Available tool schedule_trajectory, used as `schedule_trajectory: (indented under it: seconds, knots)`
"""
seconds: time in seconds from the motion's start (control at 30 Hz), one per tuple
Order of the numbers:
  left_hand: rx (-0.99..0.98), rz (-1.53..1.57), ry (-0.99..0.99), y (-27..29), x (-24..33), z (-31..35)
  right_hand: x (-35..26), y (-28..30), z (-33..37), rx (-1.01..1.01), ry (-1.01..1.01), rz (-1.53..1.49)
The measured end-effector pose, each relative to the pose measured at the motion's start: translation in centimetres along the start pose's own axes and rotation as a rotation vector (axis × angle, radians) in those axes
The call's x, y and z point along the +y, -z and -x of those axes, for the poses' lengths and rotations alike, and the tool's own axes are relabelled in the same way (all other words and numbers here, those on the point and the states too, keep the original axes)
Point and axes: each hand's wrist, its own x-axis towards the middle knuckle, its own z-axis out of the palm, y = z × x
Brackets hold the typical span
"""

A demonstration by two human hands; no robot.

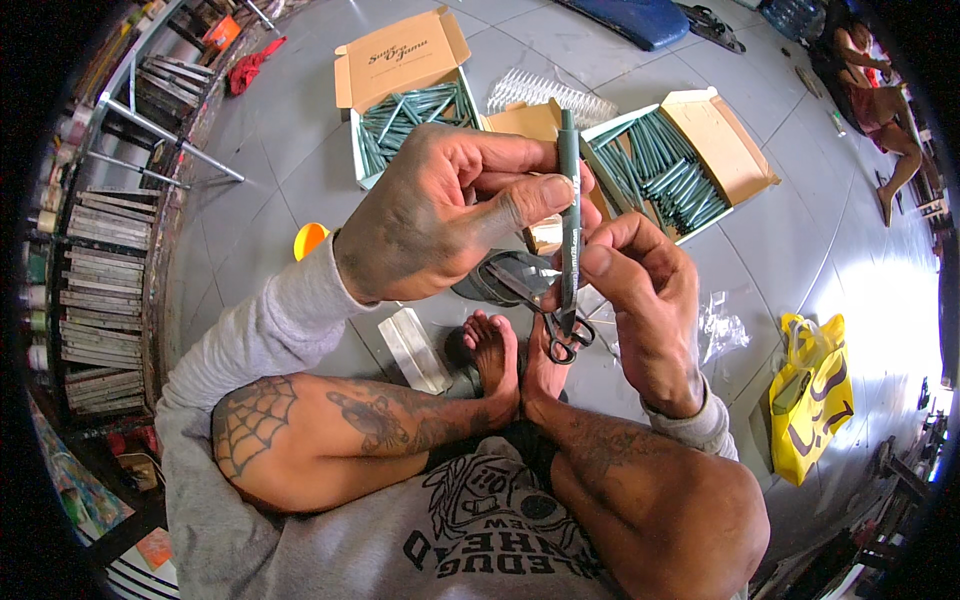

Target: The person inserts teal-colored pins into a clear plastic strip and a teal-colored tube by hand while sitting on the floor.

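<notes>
A dark green pen (570,215) with pale print along its barrel stands upright in front of me. My left hand (450,210) is closed around its upper part, thumb pressed on the front and fingers behind. Beside the lower barrel, my right hand (645,300) is closed, its thumb and forefinger pinched at the pen's right side. Part of that grip is hidden behind the pen. Below the pen's lower end lie scissors with black handles (569,338), by my bare feet (493,355). Similar green pens fill an open box (355,140) at the left and another box (720,150) at the right.
Clear plastic pieces (550,97) lie between the boxes. A pale rectangular piece (414,350) lies left of my feet, and a yellow bag (808,400) stands at the right. Laden shelves (105,290) line the left side. Another person's leg (900,160) shows at the far right.
</notes>
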Motion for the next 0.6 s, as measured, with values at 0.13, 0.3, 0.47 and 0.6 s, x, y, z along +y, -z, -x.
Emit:
schedule_trajectory:
  seconds: [0.13, 0.3, 0.47, 0.6]
  knots:
    - [0.012, 0.036, 0.02, 0.3, 0.2, 0.3, -0.1, -0.4, 0.2, 0.004, 0.048, -0.016]
    - [0.103, 0.039, -0.029, 0.6, -0.6, 0.1, 0.6, 0.6, 0.8, -0.098, 0.167, 0.151]
    - [0.154, -0.03, -0.021, 1.5, -0.9, 0.1, 0.8, 0.6, 1.1, -0.097, 0.198, 0.16]
    - [0.162, -0.061, -0.022, 1.7, -0.9, 0.1, 0.8, 0.6, 1.1, -0.13, 0.196, 0.24]
